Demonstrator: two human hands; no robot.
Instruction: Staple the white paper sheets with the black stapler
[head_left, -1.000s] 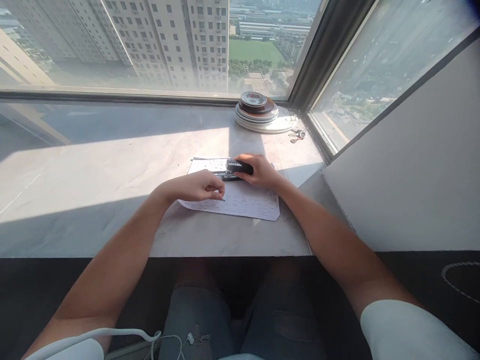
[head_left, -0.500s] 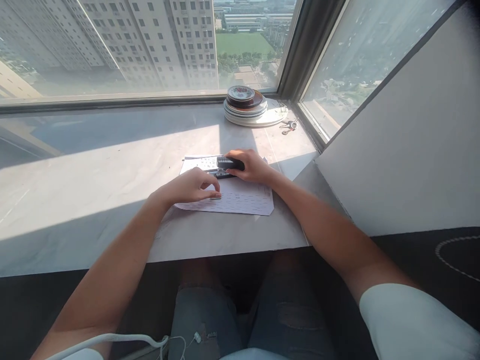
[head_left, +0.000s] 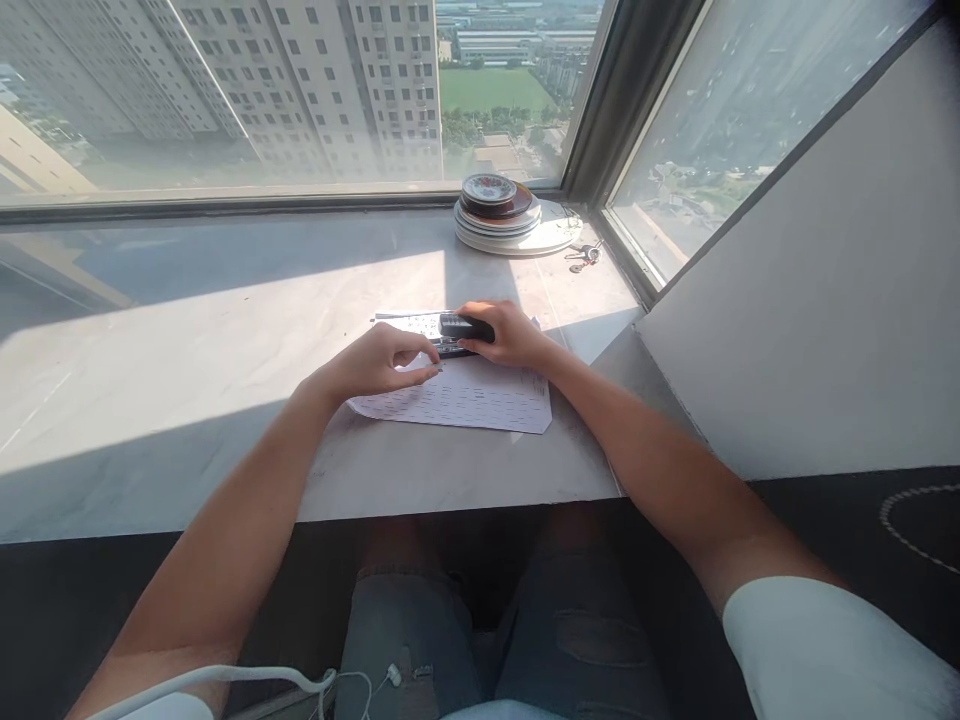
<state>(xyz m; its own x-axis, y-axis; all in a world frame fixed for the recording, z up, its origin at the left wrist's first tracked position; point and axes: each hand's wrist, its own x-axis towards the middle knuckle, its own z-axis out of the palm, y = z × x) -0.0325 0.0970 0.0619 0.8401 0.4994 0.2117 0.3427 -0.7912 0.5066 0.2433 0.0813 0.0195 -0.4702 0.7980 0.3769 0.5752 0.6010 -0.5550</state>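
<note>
My right hand is wrapped round a black stapler, whose top is lifted from its base so the metal inside shows. Close by on the left, my left hand brings thumb and forefinger together at the stapler's front end. A tiny thing seems to sit at those fingertips, too small to name. Beneath both hands lie sheets of paper with rows of writing, partly covered by the stapler and my hands.
A stack of plates stands in the far corner by the window. Keys lie just right of it. A white wall rises on the right. The ledge's front edge runs above my knees, and a white cable crosses my lap.
My left hand has moved slightly up and away from the paper, bringing its fingertips to the stapler's front end. My right hand keeps its hold on the opened stapler.
</note>
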